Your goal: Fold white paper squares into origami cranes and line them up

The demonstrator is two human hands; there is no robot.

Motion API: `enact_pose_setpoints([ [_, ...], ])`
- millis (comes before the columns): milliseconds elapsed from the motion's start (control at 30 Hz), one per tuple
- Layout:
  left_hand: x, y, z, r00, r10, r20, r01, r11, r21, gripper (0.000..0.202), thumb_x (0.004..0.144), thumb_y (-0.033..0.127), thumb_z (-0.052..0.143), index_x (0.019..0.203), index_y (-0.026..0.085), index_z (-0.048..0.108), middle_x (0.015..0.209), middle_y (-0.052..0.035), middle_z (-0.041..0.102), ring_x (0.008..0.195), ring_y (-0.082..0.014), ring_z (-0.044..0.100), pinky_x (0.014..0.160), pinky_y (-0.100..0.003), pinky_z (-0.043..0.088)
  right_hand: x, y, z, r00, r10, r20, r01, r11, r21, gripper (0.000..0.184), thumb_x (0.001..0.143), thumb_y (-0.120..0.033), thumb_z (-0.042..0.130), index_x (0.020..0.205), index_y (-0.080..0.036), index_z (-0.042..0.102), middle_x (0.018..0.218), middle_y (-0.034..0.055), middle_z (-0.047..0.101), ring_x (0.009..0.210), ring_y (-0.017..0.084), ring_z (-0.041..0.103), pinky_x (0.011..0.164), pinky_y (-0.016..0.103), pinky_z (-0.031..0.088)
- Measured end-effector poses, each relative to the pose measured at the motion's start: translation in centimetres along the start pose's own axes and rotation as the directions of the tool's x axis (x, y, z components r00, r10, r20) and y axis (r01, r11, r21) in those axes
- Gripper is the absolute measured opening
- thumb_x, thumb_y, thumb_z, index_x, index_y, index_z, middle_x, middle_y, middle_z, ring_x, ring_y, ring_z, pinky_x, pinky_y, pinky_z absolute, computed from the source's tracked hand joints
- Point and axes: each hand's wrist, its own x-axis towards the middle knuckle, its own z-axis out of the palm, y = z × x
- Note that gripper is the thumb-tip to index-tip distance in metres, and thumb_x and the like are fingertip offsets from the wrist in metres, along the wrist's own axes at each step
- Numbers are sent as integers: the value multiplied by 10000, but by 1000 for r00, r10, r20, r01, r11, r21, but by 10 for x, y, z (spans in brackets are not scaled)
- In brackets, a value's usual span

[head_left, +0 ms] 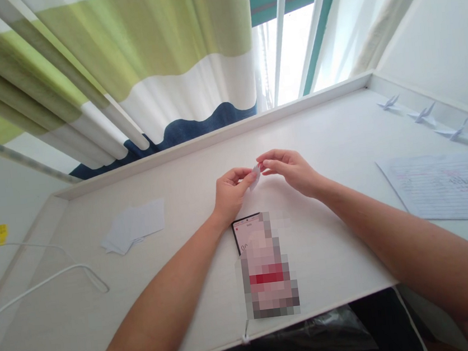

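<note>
Just beyond the smartphone [255,246], over the white desk [205,291], the left hand [231,192] pinches a small folded paper [255,178], apparently steadying it for the half-curled right hand [290,170], whose fingertips are at its edge, though from here I can't tell whether they grip.

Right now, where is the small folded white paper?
Near the head view's centre, the small folded white paper is in the left hand, with the right hand just beside it.

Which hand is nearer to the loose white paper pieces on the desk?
Left. The left hand, holding a small folded paper, is to the right of the loose white paper pieces; the right hand is farther right, beyond the left.
</note>
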Motion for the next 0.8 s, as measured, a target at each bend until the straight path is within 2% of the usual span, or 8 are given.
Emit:
enact_pose_setpoints([
  [100,5,-2,0,999,-24,-49,18,993,-114,328,674,418,984,825,201,790,860,-14,787,802,-142,690,809,-316,539,-2,3,6,995,31,100,-24,998,-64,335,835,-476,826,1011,-196,770,1055,79,789,963,209,716,880,392,573],
  [167,8,-3,-1,998,-22,-59,13,989,-150,314,651,392,986,799,206,782,839,-4,774,795,-137,669,824,-321,535,-4,6,11,991,18,135,-6,996,-89,364,808,-512,850,960,-192,762,1011,72,790,922,204,711,863,379,557],
  [367,10,-3,-3,999,15,-32,-18,997,-80,236,677,336,929,758,209,748,761,18,712,723,-119,598,756,-300,486,-6,5,15,992,20,123,-3,991,-132,388,820,-567,815,817,-188,729,843,39,755,803,178,671,813,354,516],
  [467,8,-4,-3,998,65,-17,-66,997,-52,238,719,381,915,765,218,747,753,20,697,712,-120,585,735,-293,482,-7,4,13,988,21,155,-1,992,-129,384,828,-567,806,794,-192,733,817,36,755,803,183,679,822,355,522],
  [633,8,-6,-3,992,120,-49,-121,992,-20,269,794,482,876,818,234,774,840,-9,748,803,-149,645,734,-291,503,-7,7,10,992,10,123,6,992,-129,359,841,-537,795,756,-195,729,778,38,756,758,178,673,771,335,512],
  [800,6,-7,-2,986,164,-37,-163,986,16,291,815,495,880,941,243,806,906,-29,771,842,-154,665,730,-286,508,-7,6,9,994,18,105,3,980,-197,305,833,-467,785,710,-199,708,720,23,732,669,157,607,663,317,440],
])
